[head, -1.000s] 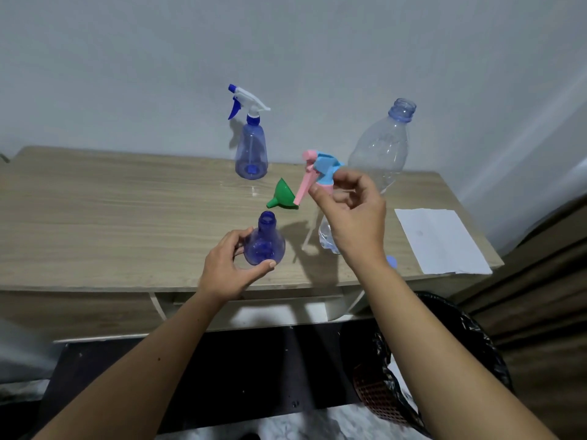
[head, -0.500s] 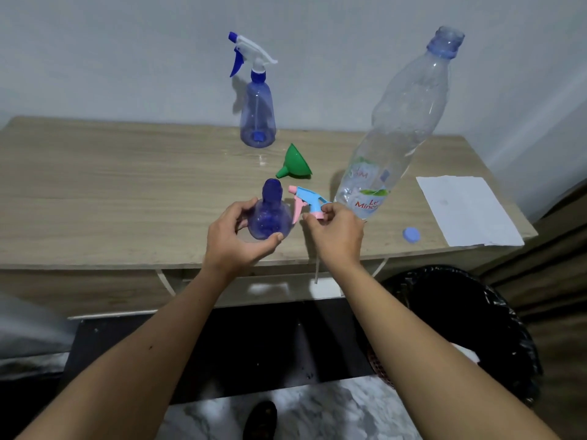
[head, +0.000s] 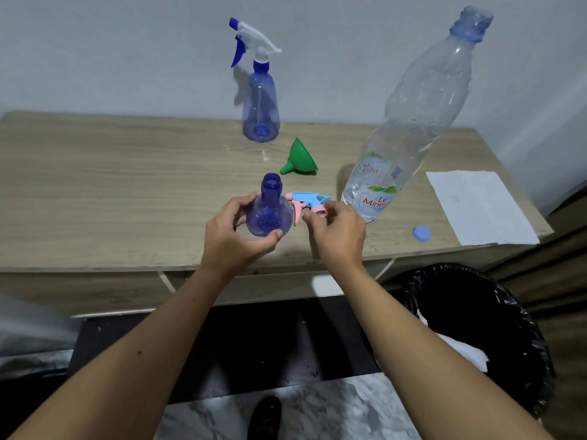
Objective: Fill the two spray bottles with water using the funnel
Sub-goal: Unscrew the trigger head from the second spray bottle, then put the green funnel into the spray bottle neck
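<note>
My left hand (head: 236, 235) grips a small blue spray bottle (head: 269, 214) with an open neck, standing near the table's front edge. Just right of it lies the pink and light-blue spray head (head: 307, 201) on the table, with the fingers of my right hand (head: 336, 238) on its pink collar. A green funnel (head: 300, 158) lies on its side behind them. A second blue spray bottle (head: 260, 106) with a white and blue trigger head stands at the back by the wall. A large clear water bottle (head: 413, 122), uncapped, stands to the right.
A blue cap (head: 421, 233) lies near the wooden table's (head: 111, 185) front right edge, beside a white paper sheet (head: 479, 206). A bin with a black bag (head: 476, 331) stands on the floor at the right, below the table.
My right hand has lowered the pink and blue spray head from the air down onto the table beside the small bottle. My left hand keeps its hold on the bottle.
</note>
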A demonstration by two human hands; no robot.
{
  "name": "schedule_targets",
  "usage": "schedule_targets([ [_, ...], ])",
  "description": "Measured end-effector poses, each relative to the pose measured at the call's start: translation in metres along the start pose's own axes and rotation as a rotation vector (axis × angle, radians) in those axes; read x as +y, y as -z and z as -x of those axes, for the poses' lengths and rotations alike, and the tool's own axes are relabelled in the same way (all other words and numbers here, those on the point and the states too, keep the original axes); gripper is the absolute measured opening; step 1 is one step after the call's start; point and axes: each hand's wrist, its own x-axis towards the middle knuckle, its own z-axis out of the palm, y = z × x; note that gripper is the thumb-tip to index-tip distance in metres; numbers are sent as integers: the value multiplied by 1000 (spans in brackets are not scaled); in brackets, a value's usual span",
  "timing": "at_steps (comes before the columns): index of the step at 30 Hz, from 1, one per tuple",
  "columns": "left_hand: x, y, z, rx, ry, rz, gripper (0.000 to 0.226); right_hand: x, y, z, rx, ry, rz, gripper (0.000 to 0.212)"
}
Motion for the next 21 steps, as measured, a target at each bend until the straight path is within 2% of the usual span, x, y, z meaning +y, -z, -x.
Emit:
schedule_targets([
  [6,1,0,0,9,-5,9,82,-2,9,5,15,15,-6,44],
  [16,4,3,1,2,9,26,83,-34,16,-15,77,147,-139,28],
  [21,3,5,-1,-27,-22,3,87,-53,0,-45,73,194,-150,32],
])
